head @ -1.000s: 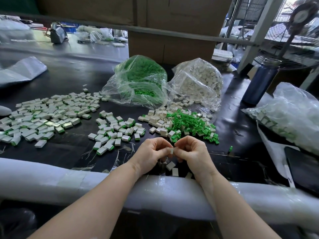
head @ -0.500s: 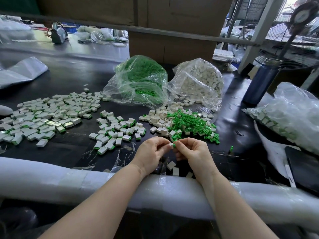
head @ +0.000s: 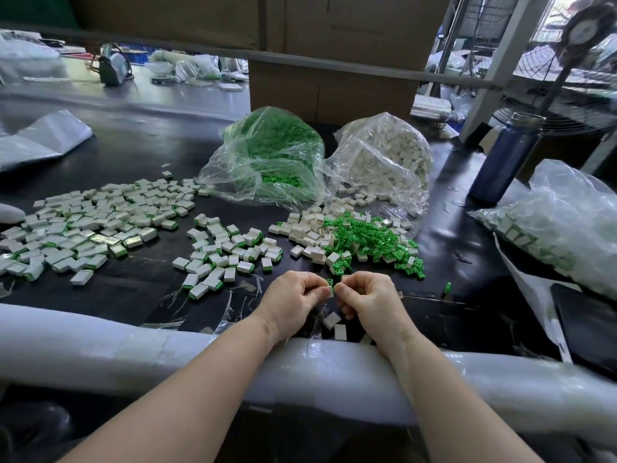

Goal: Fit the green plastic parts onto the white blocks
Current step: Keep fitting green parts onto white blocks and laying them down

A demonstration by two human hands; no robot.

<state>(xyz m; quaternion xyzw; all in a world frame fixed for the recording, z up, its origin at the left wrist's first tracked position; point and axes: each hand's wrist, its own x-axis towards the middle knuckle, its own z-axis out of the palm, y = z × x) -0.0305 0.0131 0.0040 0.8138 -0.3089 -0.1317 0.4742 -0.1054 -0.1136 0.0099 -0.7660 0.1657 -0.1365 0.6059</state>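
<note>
Head view: a white block (head: 331,290) with a green part (head: 329,281) at its top sits pinched between the fingertips of the left hand (head: 293,302) at 9 o'clock and the right hand (head: 369,304) at 3 o'clock, both curled around it. Loose green parts (head: 370,238) lie at 12 o'clock on the table (head: 133,295); spare blocks (head: 335,325) at 6 o'clock.

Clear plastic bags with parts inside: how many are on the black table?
3: bag of green parts at centre back, bag of white blocks just right of it, bag of assembled pieces at far right.
</note>
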